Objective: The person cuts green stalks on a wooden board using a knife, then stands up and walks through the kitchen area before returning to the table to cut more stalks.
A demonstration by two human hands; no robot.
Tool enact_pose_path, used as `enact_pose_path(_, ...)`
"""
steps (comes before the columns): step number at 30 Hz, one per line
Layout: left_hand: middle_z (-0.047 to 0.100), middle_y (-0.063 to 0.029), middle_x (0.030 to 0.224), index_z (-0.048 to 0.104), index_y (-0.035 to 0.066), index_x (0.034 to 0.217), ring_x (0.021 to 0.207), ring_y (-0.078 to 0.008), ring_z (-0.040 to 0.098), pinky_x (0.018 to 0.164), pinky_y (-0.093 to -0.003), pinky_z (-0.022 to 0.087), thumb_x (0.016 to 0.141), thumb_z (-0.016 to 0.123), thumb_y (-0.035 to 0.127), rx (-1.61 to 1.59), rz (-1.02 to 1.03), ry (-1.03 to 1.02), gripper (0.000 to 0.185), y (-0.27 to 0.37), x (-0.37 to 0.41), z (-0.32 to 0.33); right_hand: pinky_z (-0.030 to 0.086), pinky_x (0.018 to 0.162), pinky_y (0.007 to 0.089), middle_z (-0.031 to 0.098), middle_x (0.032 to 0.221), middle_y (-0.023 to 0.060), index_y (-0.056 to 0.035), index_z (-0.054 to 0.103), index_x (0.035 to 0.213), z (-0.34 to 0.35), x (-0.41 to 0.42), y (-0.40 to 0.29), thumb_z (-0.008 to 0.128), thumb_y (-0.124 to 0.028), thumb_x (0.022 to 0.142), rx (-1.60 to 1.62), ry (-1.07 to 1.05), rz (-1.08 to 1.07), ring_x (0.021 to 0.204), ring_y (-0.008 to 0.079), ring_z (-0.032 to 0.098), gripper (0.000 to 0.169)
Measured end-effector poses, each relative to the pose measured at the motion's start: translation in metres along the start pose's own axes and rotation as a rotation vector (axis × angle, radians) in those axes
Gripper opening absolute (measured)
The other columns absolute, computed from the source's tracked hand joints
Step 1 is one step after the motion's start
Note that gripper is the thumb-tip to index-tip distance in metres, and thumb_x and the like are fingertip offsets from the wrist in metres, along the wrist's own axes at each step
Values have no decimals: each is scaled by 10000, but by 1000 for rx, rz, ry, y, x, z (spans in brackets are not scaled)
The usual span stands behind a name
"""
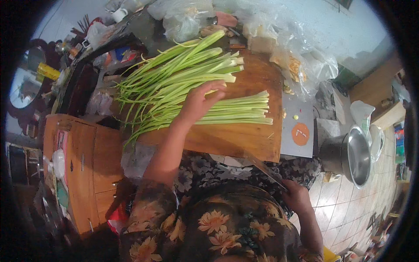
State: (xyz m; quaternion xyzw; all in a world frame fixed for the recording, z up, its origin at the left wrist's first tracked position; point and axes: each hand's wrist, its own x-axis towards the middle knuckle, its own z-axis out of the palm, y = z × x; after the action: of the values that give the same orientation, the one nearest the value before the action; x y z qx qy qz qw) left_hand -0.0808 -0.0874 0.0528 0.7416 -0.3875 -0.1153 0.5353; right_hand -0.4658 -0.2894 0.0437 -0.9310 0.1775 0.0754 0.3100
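My left hand is over the long green vegetable stalks, thumb and fingers apart and nothing between them. Whether it touches the stalks under it cannot be told. Below it, a neat row of stalks lies with pale cut ends lined up to the right. Beyond it, a looser heap of stalks spreads with thin tips toward the left. Both lie on a wooden board. Low at the right, near my lap, my right hand grips a knife, its blade slanting up toward the board's near edge.
Right of the board, a grey surface carries an orange disc and small scraps. A steel basin stands farther right. Clear plastic bags crowd the back. A wooden cabinet is at the left.
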Motion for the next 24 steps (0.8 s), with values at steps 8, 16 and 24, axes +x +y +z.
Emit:
enact_pose_path(8, 656, -135, 1041, 675, 102, 1109, 937, -330, 615, 814, -425, 497, 846, 693, 267, 781, -194, 62, 311, -117, -19, -25, 528, 729, 435, 662, 943, 174, -81, 621, 1122, 8, -2, 6, 681, -77, 755, -2, 26, -65, 854, 375, 649, 371)
enact_pose_path(16, 637, -117, 922, 678, 75, 879, 924, -329, 594, 793, -446, 485, 801, 721, 268, 765, -33, -174, 213, -126, 1, -46, 524, 691, 459, 653, 908, 177, -90, 607, 1127, 12, 4, 4, 676, -103, 748, 9, 10, -100, 826, 393, 644, 385)
enact_pose_path(24, 664, -181, 978, 559, 62, 1075, 887, -391, 626, 733, -457, 485, 968, 529, 288, 507, -35, 92, 251, -102, 7, -48, 522, 727, 434, 660, 917, 185, -55, 616, 1093, 12, 4, -8, 661, -80, 768, 20, -6, -12, 868, 387, 644, 329)
